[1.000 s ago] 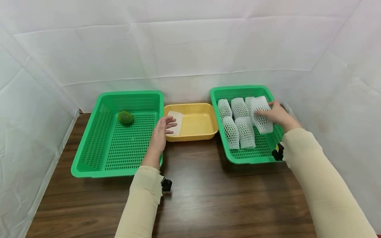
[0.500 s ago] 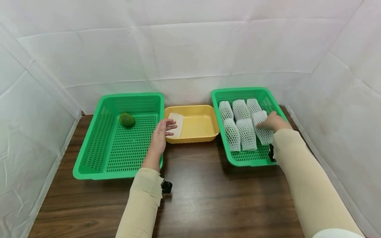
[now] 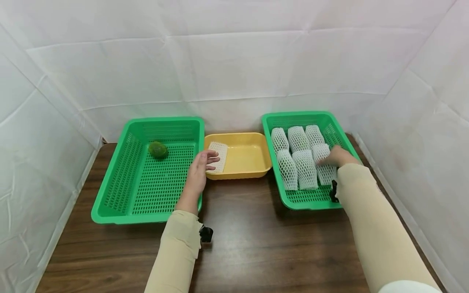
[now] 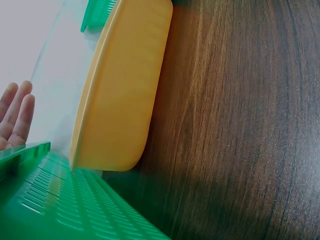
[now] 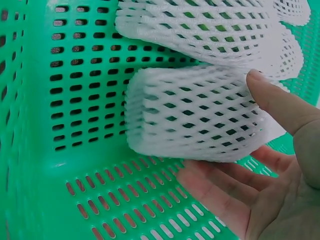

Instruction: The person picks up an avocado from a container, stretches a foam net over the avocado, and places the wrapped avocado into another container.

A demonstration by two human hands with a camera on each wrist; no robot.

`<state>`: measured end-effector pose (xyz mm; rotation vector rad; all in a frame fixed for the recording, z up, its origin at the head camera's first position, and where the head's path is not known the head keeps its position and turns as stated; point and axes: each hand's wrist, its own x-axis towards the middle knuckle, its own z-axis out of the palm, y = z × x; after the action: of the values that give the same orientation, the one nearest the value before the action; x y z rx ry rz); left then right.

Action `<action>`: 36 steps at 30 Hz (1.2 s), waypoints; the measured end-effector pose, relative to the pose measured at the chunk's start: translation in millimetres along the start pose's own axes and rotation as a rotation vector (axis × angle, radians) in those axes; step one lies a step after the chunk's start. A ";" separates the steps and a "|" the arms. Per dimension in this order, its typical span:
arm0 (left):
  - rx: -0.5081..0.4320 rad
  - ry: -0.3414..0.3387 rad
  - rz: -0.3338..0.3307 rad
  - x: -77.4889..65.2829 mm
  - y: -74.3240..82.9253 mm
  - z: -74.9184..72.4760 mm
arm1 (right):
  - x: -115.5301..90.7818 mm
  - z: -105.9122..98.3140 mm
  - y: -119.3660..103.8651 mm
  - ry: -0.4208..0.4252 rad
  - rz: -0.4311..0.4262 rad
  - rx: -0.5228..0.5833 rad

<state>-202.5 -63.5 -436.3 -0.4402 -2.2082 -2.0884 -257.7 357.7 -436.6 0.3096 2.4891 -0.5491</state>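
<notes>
My right hand (image 3: 338,156) is at a piece of fruit in a white foam net (image 3: 325,165), lying in the right green basket (image 3: 311,205). In the right wrist view, the thumb overlaps the net's upper side and the loosely extended fingers (image 5: 220,190) lie along its lower edge. Several more netted fruits (image 3: 307,169) lie beside it in two rows, green showing through the mesh. My left hand (image 3: 198,171), fingers extended and holding nothing, hovers over the left basket's right rim. Near its fingertips, a flat white foam net (image 3: 219,156) lies in the yellow tray (image 3: 249,158).
A single green fruit (image 3: 158,150) sits at the back of the left green basket (image 3: 146,219). The yellow tray stands between the two baskets on a dark wooden table (image 3: 256,244). White sheeting (image 3: 234,69) encloses the back and sides.
My right hand has lowered the netted fruit into the front row of the right basket, where it now lies, and its fingers have loosened. My left hand has stayed about where it was.
</notes>
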 end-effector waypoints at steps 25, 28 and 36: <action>0.009 0.017 -0.013 -1.9 4.4 0.6 | -5.0 -4.0 8.3 -0.068 -0.017 0.156; 0.006 0.017 -0.011 -1.5 3.6 0.9 | -8.8 -6.7 5.6 -0.089 -0.026 0.174; -0.008 0.032 -0.026 -1.9 -0.3 1.0 | -31.0 -22.1 -23.8 -0.083 -0.091 0.170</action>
<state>-200.6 -62.9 -437.1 -0.3781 -2.2003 -2.1025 -251.0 343.3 -394.6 0.2344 2.3905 -0.7970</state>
